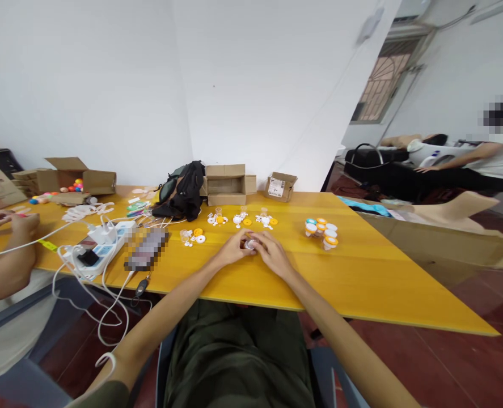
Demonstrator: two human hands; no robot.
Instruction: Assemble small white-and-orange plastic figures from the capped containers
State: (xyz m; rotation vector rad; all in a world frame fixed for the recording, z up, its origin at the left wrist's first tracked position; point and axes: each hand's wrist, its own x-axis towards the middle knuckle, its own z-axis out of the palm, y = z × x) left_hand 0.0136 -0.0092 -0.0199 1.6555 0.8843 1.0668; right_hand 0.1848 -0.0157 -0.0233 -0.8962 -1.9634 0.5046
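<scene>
Both of my hands meet over the front part of the table, closed around a small clear-and-white plastic container [250, 245]. My left hand [233, 249] grips it from the left, while the fingers of my right hand [271, 250] press on it from the right. Much of the container is hidden by fingers. Just beyond lie groups of loose parts: clear cups [243, 210], yellow-orange rings [247, 222] and small white pieces [237, 220]. Another group with a clear cup [184, 236] is left of my hands. To the right stand several assembled containers [321, 226] with orange, white and blue tops.
A power strip [113, 242] with tangled white cables and a phone [147, 249] lie left. Behind are a black backpack [182, 191], an open cardboard box [226, 187] and a smaller box [280, 187]. Another person's hands [13, 222] work at far left; someone sits far right.
</scene>
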